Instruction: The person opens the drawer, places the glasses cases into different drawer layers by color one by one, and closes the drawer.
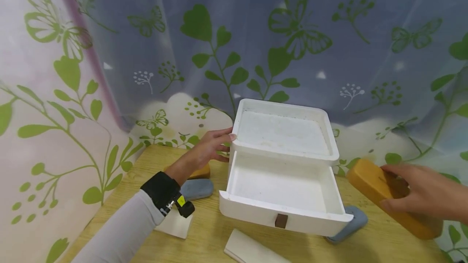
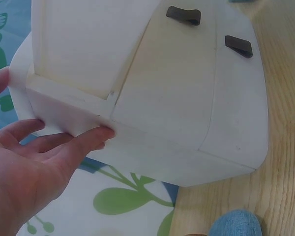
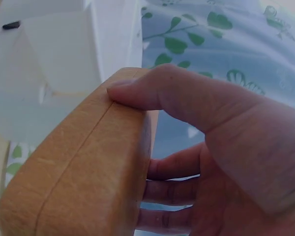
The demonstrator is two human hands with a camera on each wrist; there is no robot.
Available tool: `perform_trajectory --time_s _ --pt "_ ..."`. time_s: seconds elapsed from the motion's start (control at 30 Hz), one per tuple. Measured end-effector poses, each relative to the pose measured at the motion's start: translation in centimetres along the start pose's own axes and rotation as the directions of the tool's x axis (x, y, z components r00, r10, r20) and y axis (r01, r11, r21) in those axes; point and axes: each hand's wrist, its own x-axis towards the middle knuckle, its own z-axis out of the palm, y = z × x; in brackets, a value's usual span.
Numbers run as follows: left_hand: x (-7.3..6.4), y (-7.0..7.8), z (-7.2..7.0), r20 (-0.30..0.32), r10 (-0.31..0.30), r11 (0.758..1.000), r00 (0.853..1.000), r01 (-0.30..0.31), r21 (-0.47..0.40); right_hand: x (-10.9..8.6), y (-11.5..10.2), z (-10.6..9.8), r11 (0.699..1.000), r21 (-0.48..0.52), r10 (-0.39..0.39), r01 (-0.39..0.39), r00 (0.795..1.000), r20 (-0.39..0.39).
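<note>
A white drawer unit (image 1: 285, 131) stands on the table with its top drawer (image 1: 274, 186) pulled out; nothing lies in the drawer or in the tray-like top. My left hand (image 1: 212, 146) touches the unit's left side near the upper rim, its fingers fairly straight in the left wrist view. To the right of the unit, my right hand (image 1: 420, 190) holds an orange-brown glasses case (image 1: 376, 190) above the table. The right wrist view shows the thumb on the case's seam side and the fingers against its other face.
A blue glasses case (image 1: 352, 224) lies beside the drawer's right front corner. Another blue case (image 1: 197, 188) and a partly hidden orange case (image 1: 202, 171) lie left of the unit. Cream-coloured cases (image 1: 252, 248) lie in front. A patterned curtain (image 1: 234, 31) hangs behind.
</note>
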Motion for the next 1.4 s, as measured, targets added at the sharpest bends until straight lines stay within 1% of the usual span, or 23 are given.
perform_trajectory --time_s 0.1,0.27,0.37,0.5,0.6,0.7,0.87,1.0,1.1,1.2,1.4 --pt "0.0 0.1 0.0 -0.009 0.001 1.0 1.0 -0.001 0.001 0.4 -1.0 -1.0 0.999 0.001 -0.037 0.037 0.999 -0.003" --pt "0.1 0.1 0.0 -0.007 0.001 1.0 1.0 -0.001 0.004 0.9 -2.5 -2.3 0.998 -0.004 -0.068 0.068 0.998 -0.006" --pt "0.1 0.0 0.0 -0.004 0.007 1.0 1.0 -0.007 0.015 1.2 -3.6 -3.0 0.994 -0.011 -0.11 0.11 0.993 -0.047" --pt "0.2 0.0 0.1 0.0 0.017 0.999 1.0 -0.017 0.028 1.5 -5.2 -4.0 0.984 -0.038 -0.178 0.175 0.979 -0.102" --pt "0.2 0.0 0.2 0.0 0.016 0.999 1.0 -0.016 0.031 1.9 -6.6 -4.7 0.977 -0.044 -0.213 0.209 0.971 -0.112" --pt "0.2 0.0 0.2 -0.005 0.01 0.999 1.0 -0.01 0.031 2.4 -8.0 -5.3 0.971 -0.032 -0.239 0.237 0.966 -0.1" --pt "0.1 0.0 0.2 -0.024 -0.014 1.0 1.0 0.014 0.026 3.5 -10.1 -5.8 0.954 -0.008 -0.298 0.299 0.952 -0.069" --pt "0.0 0.0 0.2 -0.019 -0.011 0.999 1.0 0.011 0.037 4.4 -11.5 -5.8 0.944 0.018 -0.33 0.331 0.943 -0.042" --pt "0.0 0.0 0.3 -0.017 -0.01 0.999 1.0 0.011 0.042 5.1 -12.4 -5.7 0.929 0.028 -0.367 0.368 0.93 -0.026" --pt "-0.1 -0.1 0.3 -0.016 -0.011 0.999 1.0 0.012 0.04 5.7 -13.5 -5.6 0.912 0.032 -0.409 0.409 0.912 -0.005" --pt "-0.1 0.0 0.4 -0.018 -0.004 0.999 1.0 0.005 0.05 6.7 -15.8 -5.3 0.892 0.048 -0.452 0.449 0.888 0.082"
